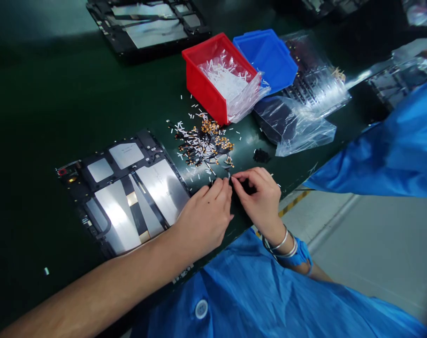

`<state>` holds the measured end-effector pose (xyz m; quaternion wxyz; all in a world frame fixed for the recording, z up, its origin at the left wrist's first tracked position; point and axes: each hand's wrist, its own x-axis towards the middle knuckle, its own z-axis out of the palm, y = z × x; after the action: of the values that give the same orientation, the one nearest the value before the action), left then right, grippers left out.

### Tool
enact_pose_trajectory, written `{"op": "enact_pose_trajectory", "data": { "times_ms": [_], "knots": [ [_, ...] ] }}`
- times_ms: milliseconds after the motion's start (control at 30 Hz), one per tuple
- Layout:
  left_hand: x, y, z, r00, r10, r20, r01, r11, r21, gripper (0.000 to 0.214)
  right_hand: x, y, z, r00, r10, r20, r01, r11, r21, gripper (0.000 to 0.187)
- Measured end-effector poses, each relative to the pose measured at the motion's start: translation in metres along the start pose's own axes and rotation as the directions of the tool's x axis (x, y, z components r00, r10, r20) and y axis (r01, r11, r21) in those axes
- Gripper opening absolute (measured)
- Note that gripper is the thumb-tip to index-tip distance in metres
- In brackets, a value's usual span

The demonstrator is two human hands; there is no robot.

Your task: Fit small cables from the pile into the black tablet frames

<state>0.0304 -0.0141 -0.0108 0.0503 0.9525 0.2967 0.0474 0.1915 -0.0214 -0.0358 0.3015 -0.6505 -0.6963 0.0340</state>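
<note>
On our right hand (258,196) the grip is pinched together, on what we cannot tell; nor can we tell our left hand's (207,216). Just beyond both, the heap of small cables (206,144) lies on the table (26,122), likely light, bendable and fragile, best lifted by the end connectors (224,143).
</note>
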Motion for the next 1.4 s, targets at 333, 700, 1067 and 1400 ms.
{"op": "enact_pose_trajectory", "data": {
  "times_ms": [333,700,1067,1400],
  "knots": [
    [0.002,0.004,-0.002,0.995,0.007,0.104,-0.009,1.000,0.010,0.047,-0.015,-0.003,-0.008,0.987,-0.162,0.016,0.162,0.974,-0.159,0.020],
    [0.003,0.005,-0.004,0.990,0.007,0.140,-0.008,1.000,0.008,0.049,-0.018,-0.019,-0.015,0.948,-0.217,0.232,0.298,0.861,-0.412,0.030],
    [0.000,0.005,-0.002,0.995,0.006,0.103,-0.008,1.000,0.018,0.048,-0.013,-0.019,-0.023,0.891,-0.204,0.406,0.375,0.836,-0.401,0.035],
    [0.000,0.004,-0.006,0.994,0.006,0.108,-0.006,1.000,0.003,0.047,-0.015,-0.010,-0.013,0.952,-0.169,0.255,0.250,0.911,-0.329,0.033]
  ]
}}
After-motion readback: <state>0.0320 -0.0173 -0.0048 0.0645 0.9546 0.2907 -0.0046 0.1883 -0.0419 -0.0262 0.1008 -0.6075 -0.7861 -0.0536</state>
